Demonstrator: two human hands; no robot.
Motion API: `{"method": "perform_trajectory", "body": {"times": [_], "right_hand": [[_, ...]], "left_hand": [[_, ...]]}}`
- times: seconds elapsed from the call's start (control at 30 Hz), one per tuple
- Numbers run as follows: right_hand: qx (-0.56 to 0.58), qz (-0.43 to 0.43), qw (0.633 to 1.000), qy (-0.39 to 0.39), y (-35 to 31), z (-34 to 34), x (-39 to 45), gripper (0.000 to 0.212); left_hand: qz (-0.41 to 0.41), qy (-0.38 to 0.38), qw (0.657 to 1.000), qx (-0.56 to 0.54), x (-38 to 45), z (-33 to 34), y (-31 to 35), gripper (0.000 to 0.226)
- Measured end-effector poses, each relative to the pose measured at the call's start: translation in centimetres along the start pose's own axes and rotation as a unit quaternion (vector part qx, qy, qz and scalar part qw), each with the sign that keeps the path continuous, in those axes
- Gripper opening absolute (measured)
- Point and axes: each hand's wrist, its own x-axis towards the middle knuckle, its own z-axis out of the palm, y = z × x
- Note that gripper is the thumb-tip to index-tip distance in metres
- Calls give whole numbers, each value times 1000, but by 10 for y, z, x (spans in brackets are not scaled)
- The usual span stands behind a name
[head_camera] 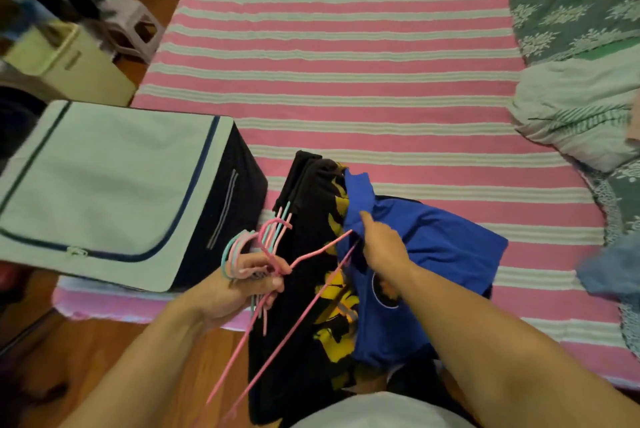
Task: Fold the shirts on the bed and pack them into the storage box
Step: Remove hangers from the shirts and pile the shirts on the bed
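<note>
Gripping thin curved plastic hangers, left hand; right hand pinches smooth blue shirt

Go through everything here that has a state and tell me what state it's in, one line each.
storage box: lid shut, standing on the bed corner.
blue shirt: unfolded, crumpled, on a hanger.
black shirt: unfolded, partly under the blue one.
hangers: bunched together.
left hand: grips the hangers.
right hand: grips the blue shirt.
</note>
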Motion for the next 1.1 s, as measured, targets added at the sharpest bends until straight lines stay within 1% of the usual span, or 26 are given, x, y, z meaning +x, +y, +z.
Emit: {"method": "perform_trajectory", "body": {"times": [0.03,0.07,0.1,0.17,0.23,0.3,0.4,0.47,0.53,0.6,0.67,0.73,0.8,0.87,0.93,1.0,1.03,1.1], "right_hand": [[31,44,998,12,13,-6,1,55],[78,107,991,25,33,-14,3,57],[125,177,975,42,59,-20,7,53],[215,297,927,82,123,-33,13,39],[282,339,891,108,176,-46,1,32],[341,367,855,133,189,-64,-37,16],[425,391,799,168,184,-80,-99,20],[443,374,785,219,186,-95,-132,26],[426,344,782,298,182,-132,-160,26],[384,285,777,408,172,-186,-192,24],[337,212,759,516,159,-241,-225,24],[291,154,725,605,143,-289,-258,23],[304,85,672,670,136,-325,-285,27],[313,39,632,708,140,-356,-308,30],[294,8,614,733,151,-387,-328,29],[261,-23,595,760,167,-418,-346,23],[247,-36,593,766,178,-433,-350,22],[242,-23,611,753,207,-464,-347,21]], "left_hand": [[-2,10,1000,-4,-1,-6,-2,32],[-5,23,1000,-8,-2,-11,-3,29],[-9,42,999,-14,-1,-14,-4,26],[-19,94,995,-31,7,-15,-5,23],[-14,143,989,-45,24,-10,-3,21],[-3,185,982,-46,52,-4,-5,21],[7,239,969,-59,97,22,-3,25],[2,246,966,-76,122,55,4,25],[3,235,967,-94,144,85,15,30],[-3,202,973,-115,164,116,29,33],[-5,205,970,-130,184,150,47,33],[4,214,967,-141,194,189,68,35],[10,211,968,-138,201,231,84,33],[20,215,965,-148,204,268,98,29],[24,216,962,-166,209,299,110,27],[27,210,961,-179,215,327,120,29],[28,207,961,-181,217,339,124,32],[29,200,961,-190,222,360,130,35]]}}
